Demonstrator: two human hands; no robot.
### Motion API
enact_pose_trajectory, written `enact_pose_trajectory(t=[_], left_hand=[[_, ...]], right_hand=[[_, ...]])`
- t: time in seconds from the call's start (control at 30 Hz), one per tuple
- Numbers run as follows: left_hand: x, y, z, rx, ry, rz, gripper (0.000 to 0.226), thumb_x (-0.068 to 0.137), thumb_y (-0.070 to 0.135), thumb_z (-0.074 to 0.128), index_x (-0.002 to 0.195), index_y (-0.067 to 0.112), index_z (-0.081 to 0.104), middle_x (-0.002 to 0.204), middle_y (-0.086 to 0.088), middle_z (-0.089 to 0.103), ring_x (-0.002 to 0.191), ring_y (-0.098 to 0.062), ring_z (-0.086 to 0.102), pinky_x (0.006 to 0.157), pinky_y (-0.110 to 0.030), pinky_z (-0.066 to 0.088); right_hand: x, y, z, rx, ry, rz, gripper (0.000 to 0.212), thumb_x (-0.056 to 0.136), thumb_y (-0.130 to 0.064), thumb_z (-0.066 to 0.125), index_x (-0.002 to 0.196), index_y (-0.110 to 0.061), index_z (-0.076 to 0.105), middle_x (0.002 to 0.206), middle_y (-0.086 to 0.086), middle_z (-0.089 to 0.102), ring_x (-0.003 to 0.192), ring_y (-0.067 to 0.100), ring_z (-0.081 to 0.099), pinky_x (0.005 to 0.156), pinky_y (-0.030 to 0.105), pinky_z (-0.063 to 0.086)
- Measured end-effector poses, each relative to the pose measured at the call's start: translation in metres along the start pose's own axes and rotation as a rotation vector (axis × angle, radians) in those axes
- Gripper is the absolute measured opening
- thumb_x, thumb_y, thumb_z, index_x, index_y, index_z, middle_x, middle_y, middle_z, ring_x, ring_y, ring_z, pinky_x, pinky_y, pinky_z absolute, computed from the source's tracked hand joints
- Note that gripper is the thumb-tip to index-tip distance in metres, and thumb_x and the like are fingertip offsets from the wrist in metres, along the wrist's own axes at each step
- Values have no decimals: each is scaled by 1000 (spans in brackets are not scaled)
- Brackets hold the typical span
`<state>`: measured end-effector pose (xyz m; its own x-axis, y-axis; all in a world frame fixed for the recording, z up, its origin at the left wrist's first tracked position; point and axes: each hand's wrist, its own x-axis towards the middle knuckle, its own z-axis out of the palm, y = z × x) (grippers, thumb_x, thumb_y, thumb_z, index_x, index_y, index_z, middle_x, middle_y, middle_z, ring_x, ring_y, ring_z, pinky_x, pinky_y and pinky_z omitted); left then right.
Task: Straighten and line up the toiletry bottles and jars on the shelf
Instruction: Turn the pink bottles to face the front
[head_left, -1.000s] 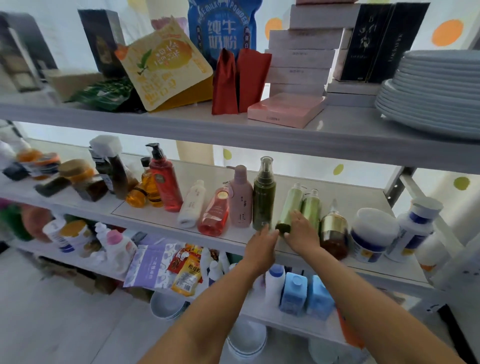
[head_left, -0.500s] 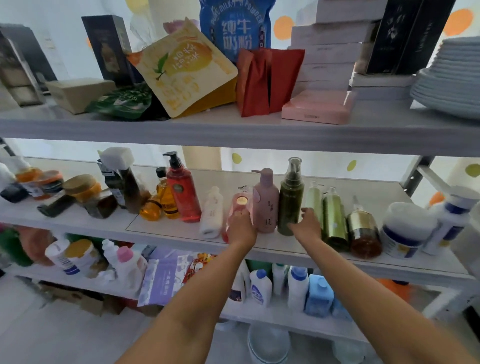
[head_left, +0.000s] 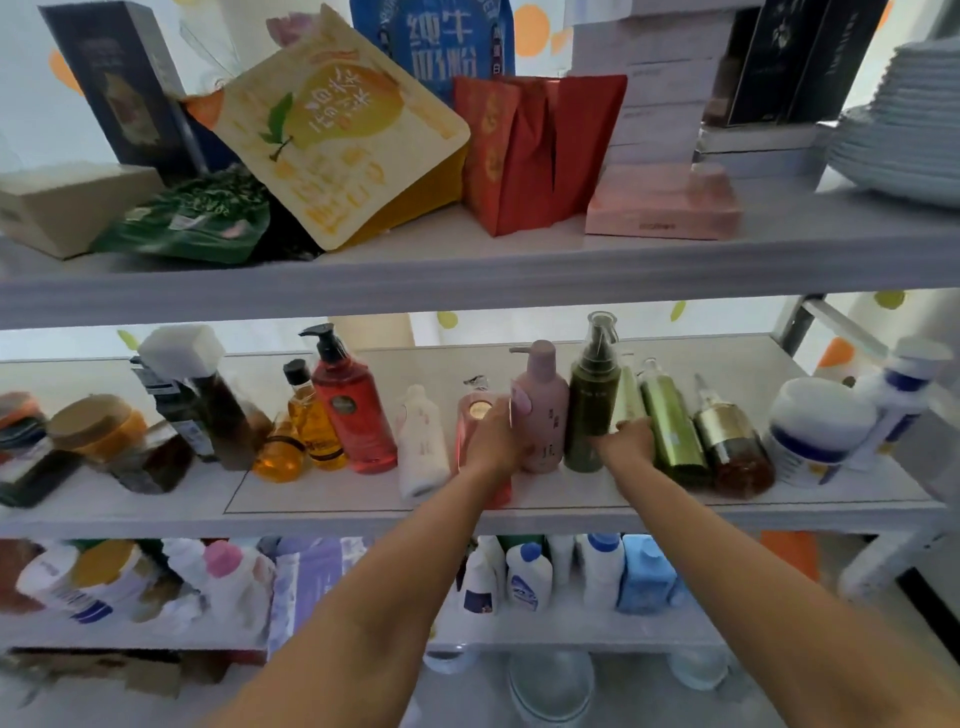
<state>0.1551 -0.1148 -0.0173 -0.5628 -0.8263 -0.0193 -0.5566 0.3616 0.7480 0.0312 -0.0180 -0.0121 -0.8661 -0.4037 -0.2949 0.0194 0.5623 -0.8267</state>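
A pink bottle (head_left: 470, 415) leans on the middle shelf (head_left: 571, 501), the left hand (head_left: 493, 441) wrapped around its body; the right hand (head_left: 626, 441) cups a pale green bottle (head_left: 628, 397) beside the dark green bottle (head_left: 592, 410). Smooth, rigid plastic, likely light and tippy: best gripped low, mid-body.

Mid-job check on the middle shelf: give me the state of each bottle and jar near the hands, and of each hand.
Left hand: grip on pink flat bottle, tilted.
Right hand: on pale green bottle.
Pink pump bottle: upright.
Dark green pump bottle: upright.
White bottle: leaning.
Metallic green bottle: leaning.
Gold-brown bottle: leaning.
White jar: upright, lidded.
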Motion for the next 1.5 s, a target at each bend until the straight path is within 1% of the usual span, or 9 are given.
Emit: enact_pose_trajectory(t=[0.13, 0.37, 0.43, 0.6, 0.77, 0.97, 1.1, 1.2, 1.5], left_hand=[[5, 9, 0, -28, -11, 20, 55, 80, 10, 70, 126, 11, 40, 122, -8, 55, 112, -23, 51, 85, -30, 45], [10, 4, 1, -131, 26, 26, 39, 74, 2, 73, 102, 6, 46, 106, -10, 57, 106, -31, 57, 87, -41, 53], [9, 3, 0, -140, 37, 45, 38, 75, 1, 71, 105, 5, 48, 105, -8, 57, 106, -30, 57, 88, -42, 53], [9, -3, 0, -199, 53, 46, 44, 71, 0, 74, 107, 7, 50, 101, -3, 55, 101, -24, 56, 87, -36, 53], [12, -2, -9, -281, 81, 57, 51, 64, 0, 80, 109, 3, 55, 106, -6, 61, 99, -23, 59, 82, -33, 55], [16, 5, -33, -377, 132, 90, 59, 64, 14, 84, 114, 6, 54, 108, -7, 63, 98, -25, 58, 85, -40, 55], [19, 2, -59, -409, 179, 83, 66, 52, 22, 81, 111, 7, 56, 102, -2, 62, 89, -20, 55, 81, -40, 54], [20, -10, -72, -396, 202, 67, 62, 60, 10, 85, 115, 7, 55, 106, -6, 62, 91, -21, 54, 86, -43, 53], [19, -33, -87, -357, 209, 39, 63, 60, 12, 83, 115, 7, 55, 112, -10, 63, 93, -23, 55, 86, -46, 52]], right_hand=[[-10, 11, 18, -48, -55, 30, 53, 69, -20, 77, 114, -2, 55, 108, 18, 65, 101, 34, 62, 81, 36, 50], [-12, 4, 37, 90, -112, 112, 14, 80, -8, 65, 92, -5, 57, 89, 16, 63, 77, 27, 57, 62, 31, 47], [-14, 3, 43, 98, -115, 105, 17, 82, -12, 67, 91, -5, 54, 77, 9, 55, 67, 20, 49, 61, 29, 42], [-19, -1, 51, 33, -145, 104, 43, 80, -22, 72, 113, 3, 57, 112, 16, 60, 87, 25, 51, 73, 29, 43], [-27, -15, 56, 47, -135, 110, 48, 84, -24, 68, 118, 3, 48, 100, 13, 53, 93, 23, 51, 80, 29, 44], [-36, -28, 73, 104, -218, 81, 60, 78, -25, 73, 127, -1, 49, 115, 11, 59, 97, 23, 54, 90, 37, 50], [-50, -32, 89, 20, -300, 144, 63, 76, -25, 77, 125, -1, 45, 119, 14, 56, 113, 28, 55, 85, 30, 46], [-60, -28, 102, -46, -383, 189, 63, 74, -30, 78, 122, -2, 47, 115, 12, 59, 113, 27, 57, 95, 33, 49], [-58, -20, 121, -125, -245, 153, 54, 70, -33, 80, 110, -4, 58, 112, 13, 64, 105, 28, 60, 91, 34, 51]])
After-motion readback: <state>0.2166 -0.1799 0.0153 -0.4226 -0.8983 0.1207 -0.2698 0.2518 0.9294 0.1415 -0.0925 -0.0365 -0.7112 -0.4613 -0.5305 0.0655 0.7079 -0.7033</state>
